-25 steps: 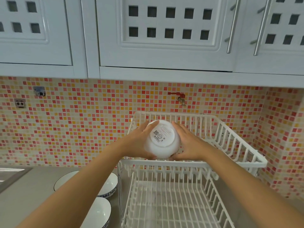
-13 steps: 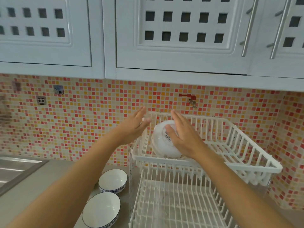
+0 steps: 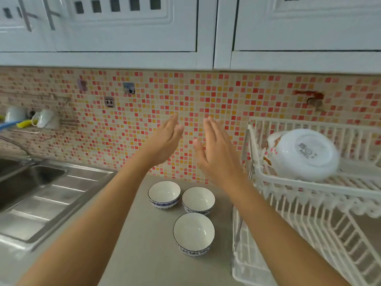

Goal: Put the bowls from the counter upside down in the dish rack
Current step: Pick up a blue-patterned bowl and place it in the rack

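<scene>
While both hands are hovering empty:
Left hand [image 3: 165, 141]: fingers spreading apart.
Right hand [image 3: 216, 153]: fingers spreading apart.
Bowls [image 3: 193, 232]: three sitting upright on counter [image 3: 144, 254], white with blue-patterned bands, at 6 o'clock of hands.
Rack [image 3: 309, 182]: holding white upturned bowl [image 3: 305, 155] at 3 o'clock; right edge being cut off.

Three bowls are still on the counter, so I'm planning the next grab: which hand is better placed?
Probably the right hand: open, empty, above the back right bowl and nearer the dish rack. The left hand is equally free.

Steel sink [image 3: 31, 182] left; mugs [image 3: 44, 118] on wall shelf
</scene>
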